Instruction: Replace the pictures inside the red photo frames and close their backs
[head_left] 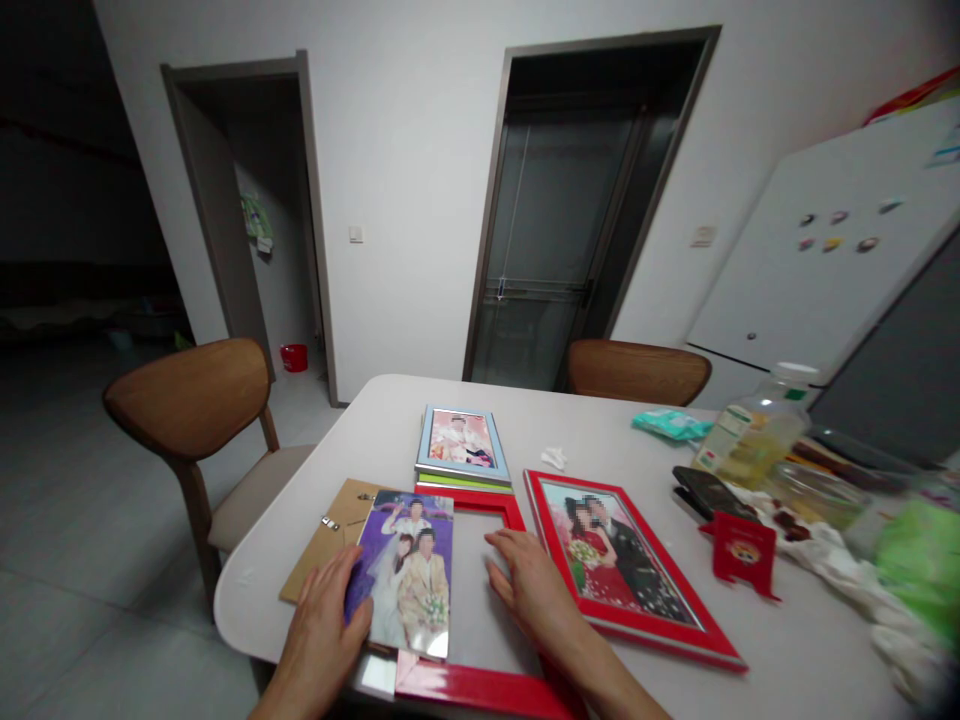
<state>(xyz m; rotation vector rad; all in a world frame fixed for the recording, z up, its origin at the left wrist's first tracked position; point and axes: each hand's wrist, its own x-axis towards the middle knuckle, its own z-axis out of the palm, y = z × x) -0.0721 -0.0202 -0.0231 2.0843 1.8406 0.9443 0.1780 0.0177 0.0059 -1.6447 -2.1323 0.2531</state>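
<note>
At the left of the pale table [600, 440], we see a brown backing board [315, 545] lying askew under a loose wedding photo [412, 590], which also overlaps an unfilled red frame [480, 688]. Our left hand [322, 610] lies along the photo's left edge, thumb on its face, apparently steadying it; whether the fingers pinch we cannot tell. Our right hand [536, 590], fingers parted and gripping nothing, hovers by the unfilled frame's right side. Behind, a blue frame [457, 468] tops a stack, probably to save space; a filled red frame [660, 632] lies face up to the right.

A bare strip separates the board from the table's rounded left edge. Between the red frames we have only a narrow gap; open tabletop spreads beyond the filled one, before a phone [712, 490] and bottle [750, 440].
</note>
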